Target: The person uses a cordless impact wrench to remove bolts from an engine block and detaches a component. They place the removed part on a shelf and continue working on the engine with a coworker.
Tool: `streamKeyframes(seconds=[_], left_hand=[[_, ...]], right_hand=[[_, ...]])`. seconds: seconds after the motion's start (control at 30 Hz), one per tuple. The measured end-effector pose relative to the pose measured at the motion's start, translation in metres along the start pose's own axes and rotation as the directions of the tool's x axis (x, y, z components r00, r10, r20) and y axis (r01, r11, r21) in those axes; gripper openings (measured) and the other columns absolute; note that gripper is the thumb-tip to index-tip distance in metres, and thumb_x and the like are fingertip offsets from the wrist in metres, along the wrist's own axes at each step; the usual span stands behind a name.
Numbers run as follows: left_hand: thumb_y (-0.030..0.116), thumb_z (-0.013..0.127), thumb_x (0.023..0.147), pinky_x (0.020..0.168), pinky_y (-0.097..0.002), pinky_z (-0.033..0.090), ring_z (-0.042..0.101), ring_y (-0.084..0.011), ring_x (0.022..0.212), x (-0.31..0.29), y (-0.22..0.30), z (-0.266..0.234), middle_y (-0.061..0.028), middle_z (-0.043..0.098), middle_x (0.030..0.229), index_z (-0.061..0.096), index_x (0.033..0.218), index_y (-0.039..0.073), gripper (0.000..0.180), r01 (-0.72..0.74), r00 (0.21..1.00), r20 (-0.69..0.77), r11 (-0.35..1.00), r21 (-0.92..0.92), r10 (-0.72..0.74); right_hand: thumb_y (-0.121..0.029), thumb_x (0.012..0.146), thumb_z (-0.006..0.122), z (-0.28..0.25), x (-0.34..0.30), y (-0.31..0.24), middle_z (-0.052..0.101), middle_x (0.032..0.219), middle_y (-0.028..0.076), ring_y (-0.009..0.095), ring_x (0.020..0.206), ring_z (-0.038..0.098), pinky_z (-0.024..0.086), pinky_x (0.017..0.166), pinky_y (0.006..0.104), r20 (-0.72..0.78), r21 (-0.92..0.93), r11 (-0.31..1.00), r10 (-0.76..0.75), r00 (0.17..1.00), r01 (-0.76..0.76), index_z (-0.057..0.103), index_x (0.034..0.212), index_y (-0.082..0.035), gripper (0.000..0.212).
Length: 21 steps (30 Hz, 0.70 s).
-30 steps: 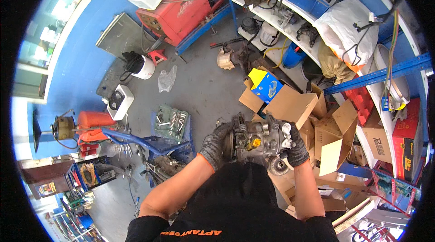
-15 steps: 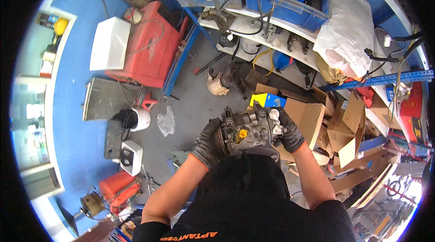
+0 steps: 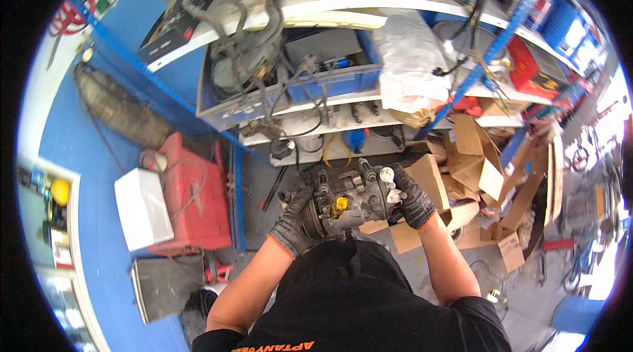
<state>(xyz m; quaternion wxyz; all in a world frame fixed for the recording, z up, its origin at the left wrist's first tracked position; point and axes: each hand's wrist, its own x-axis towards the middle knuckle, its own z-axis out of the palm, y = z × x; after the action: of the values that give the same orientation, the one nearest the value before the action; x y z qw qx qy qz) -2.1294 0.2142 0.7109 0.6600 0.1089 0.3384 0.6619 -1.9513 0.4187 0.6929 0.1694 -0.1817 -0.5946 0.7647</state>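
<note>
I hold a grey metal compressor [image 3: 346, 200] with a small yellow plug on its side, level in front of my chest. My left hand [image 3: 293, 222], in a dark knitted glove with an orange cuff, grips its round pulley end. My right hand [image 3: 410, 199], gloved the same, clasps the opposite end near some white fittings. Both forearms come up from the lower edge past my black shirt.
Blue metal shelving [image 3: 290, 95] ahead carries hoses, cables and engine parts. A white sack [image 3: 412, 65] sits on a shelf. Several open cardboard boxes [image 3: 475, 160] pile up to the right. A red machine [image 3: 194, 197] and a white box [image 3: 142, 210] stand at left on the grey floor.
The view has swung from the floor up to the shelving, which now looms closer. The compressor stays in both hands, carried along toward the shelves.
</note>
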Motion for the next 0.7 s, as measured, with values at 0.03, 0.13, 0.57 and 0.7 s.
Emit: streamKeyframes(seconds=[0.03, 0.13, 0.57, 0.7], left_hand=[[0.039, 0.067, 0.088, 0.111, -0.0420, 0.039, 0.053, -0.0269, 0.127, 0.000, 0.007, 0.000, -0.0106, 0.057, 0.138, 0.055, 0.135, 0.013, 0.056, 0.021, 1.000, 0.020, 1.000, 0.022, -0.021], [0.035, 0.072, 0.085, 0.110, -0.0422, 0.041, 0.054, -0.0292, 0.125, -0.006, 0.018, 0.002, -0.0130, 0.058, 0.136, 0.056, 0.133, 0.011, 0.056, 0.067, 0.995, 0.062, 0.990, 0.120, -0.074], [0.035, 0.082, 0.080, 0.093, -0.0445, 0.056, 0.064, -0.0268, 0.113, -0.010, -0.013, 0.008, -0.0098, 0.060, 0.131, 0.050, 0.139, 0.013, 0.070, 0.429, 0.901, 0.164, 0.879, -0.210, -0.401], [0.046, 0.072, 0.089, 0.091, -0.0490, 0.057, 0.063, -0.0287, 0.115, -0.001, -0.038, -0.008, -0.0104, 0.060, 0.130, 0.047, 0.140, 0.014, 0.065, 0.251, 0.961, 0.106, 0.966, 0.059, -0.256]], right_hand=[[-0.036, 0.107, 0.041, 0.006, -0.006, -0.001, 0.066, 0.123, 0.006, 0.017, 0.108, 0.066, 0.056, 0.088, 0.0313, -0.086, -0.048, 0.999, 0.018, 0.996, -0.022, 0.055, 0.136, -0.008, 0.043], [-0.025, 0.104, 0.045, 0.018, -0.037, -0.005, 0.062, 0.131, 0.007, 0.018, 0.114, 0.063, 0.054, 0.092, 0.0316, -0.259, -0.155, 0.977, 0.101, 0.961, -0.144, 0.051, 0.139, -0.007, 0.040], [-0.048, 0.105, 0.042, 0.018, -0.081, -0.016, 0.063, 0.133, 0.006, 0.017, 0.116, 0.063, 0.054, 0.092, 0.0331, -0.313, 0.445, 0.852, 0.437, 0.843, -0.276, 0.055, 0.137, -0.008, 0.052], [-0.045, 0.106, 0.042, -0.004, -0.070, 0.010, 0.064, 0.130, 0.007, 0.016, 0.112, 0.065, 0.053, 0.093, 0.0323, -0.236, 0.144, 0.971, 0.223, 0.946, -0.193, 0.054, 0.138, -0.006, 0.052]])
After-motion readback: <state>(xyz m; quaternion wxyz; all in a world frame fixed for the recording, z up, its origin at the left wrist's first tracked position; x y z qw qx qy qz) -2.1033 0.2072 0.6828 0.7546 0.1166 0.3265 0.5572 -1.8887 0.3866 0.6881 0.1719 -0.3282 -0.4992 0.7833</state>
